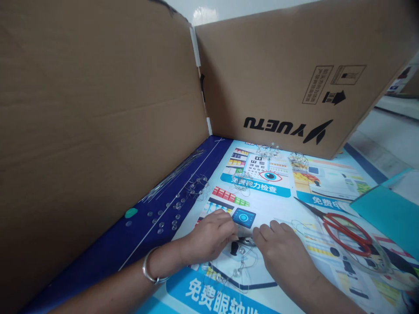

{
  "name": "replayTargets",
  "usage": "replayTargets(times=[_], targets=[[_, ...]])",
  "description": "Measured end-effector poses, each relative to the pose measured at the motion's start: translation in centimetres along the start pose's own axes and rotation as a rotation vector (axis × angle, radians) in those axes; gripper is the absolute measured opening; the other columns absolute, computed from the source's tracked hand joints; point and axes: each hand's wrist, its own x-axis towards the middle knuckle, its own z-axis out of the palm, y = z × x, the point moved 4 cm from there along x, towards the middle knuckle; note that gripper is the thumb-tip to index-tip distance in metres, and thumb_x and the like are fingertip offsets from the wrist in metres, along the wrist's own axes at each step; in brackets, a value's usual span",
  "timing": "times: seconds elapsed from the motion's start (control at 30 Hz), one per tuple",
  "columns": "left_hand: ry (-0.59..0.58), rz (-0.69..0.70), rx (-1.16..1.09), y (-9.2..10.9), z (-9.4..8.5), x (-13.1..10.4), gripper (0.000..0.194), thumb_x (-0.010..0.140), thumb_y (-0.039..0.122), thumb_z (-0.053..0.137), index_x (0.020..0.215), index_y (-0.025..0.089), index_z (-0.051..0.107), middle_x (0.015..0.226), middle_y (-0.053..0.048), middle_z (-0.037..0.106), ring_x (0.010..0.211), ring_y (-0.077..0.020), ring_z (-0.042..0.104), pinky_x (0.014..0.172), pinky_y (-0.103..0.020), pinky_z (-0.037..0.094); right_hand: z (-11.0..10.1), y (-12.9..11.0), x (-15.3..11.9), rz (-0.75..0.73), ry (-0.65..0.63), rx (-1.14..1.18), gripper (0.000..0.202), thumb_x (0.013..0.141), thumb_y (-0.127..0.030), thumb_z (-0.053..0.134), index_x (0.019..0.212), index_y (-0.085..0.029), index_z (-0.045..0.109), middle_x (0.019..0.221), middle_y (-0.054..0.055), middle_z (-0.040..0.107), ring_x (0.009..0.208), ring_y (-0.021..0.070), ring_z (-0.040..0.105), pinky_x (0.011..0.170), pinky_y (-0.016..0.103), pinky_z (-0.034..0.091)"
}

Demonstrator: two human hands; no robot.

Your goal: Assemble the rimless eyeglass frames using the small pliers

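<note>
My left hand (pixel 209 237) is closed, with thumb and fingertips pinched together. Facing it, my right hand (pixel 283 246) has its fingers curled in. In the narrow gap between them is a length of thin silvery wire strung with clear beads (pixel 241 250), and both hands seem to grip its upper end. Its loops trail below onto the printed sheet (pixel 265 205). What exactly lies under the fingertips is partly hidden. Loose clear beads (pixel 177 205) are scattered on the dark blue strip left of my left hand.
Red-handled scissors (pixel 348 233) lie at the right, beside a clear ring-shaped roll (pixel 381 257) and a teal sheet (pixel 389 209). Several beaded wire loops (pixel 198 187) rest farther back. Straight wires (pixel 170 176) lie along the cardboard wall (pixel 98 109); a green piece (pixel 131 213) is nearby.
</note>
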Motion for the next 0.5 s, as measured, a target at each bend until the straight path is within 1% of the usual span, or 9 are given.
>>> replayTargets(times=[0.2, 0.33, 0.5], targets=[[0.039, -0.011, -0.031, -0.2, -0.02, -0.03, 0.008, 0.087, 0.015, 0.042, 0.08, 0.017, 0.046, 0.076, -0.002, 0.054, 0.074, -0.0146, 0.047, 0.068, -0.03, 0.038, 0.28, 0.44, -0.25, 0.04, -0.015, 0.032, 0.025, 0.072, -0.006, 0.053, 0.093, -0.019, 0.058, 0.074, 0.001, 0.051, 0.07, 0.0174, 0.041, 0.063, 0.033, 0.026], [0.044, -0.005, -0.031, -0.11, -0.02, -0.1, 0.008, 0.087, 0.016, 0.041, 0.08, 0.017, 0.045, 0.076, -0.002, 0.053, 0.073, -0.0148, 0.047, 0.069, -0.03, 0.038, 0.21, 0.24, -0.52, 0.041, -0.019, 0.02, 0.025, 0.071, -0.007, 0.054, 0.092, -0.018, 0.058, 0.074, 0.001, 0.051, 0.071, 0.0181, 0.041, 0.064, 0.033, 0.026], [0.059, -0.037, -0.033, -0.38, 0.02, -0.15, 0.007, 0.087, 0.016, 0.041, 0.081, 0.017, 0.044, 0.076, -0.002, 0.053, 0.073, -0.0148, 0.047, 0.069, -0.03, 0.038, 0.06, -0.05, -0.52, 0.053, -0.025, -0.001, 0.024, 0.072, -0.009, 0.053, 0.093, -0.018, 0.058, 0.074, 0.002, 0.051, 0.071, 0.0185, 0.042, 0.064, 0.034, 0.026]])
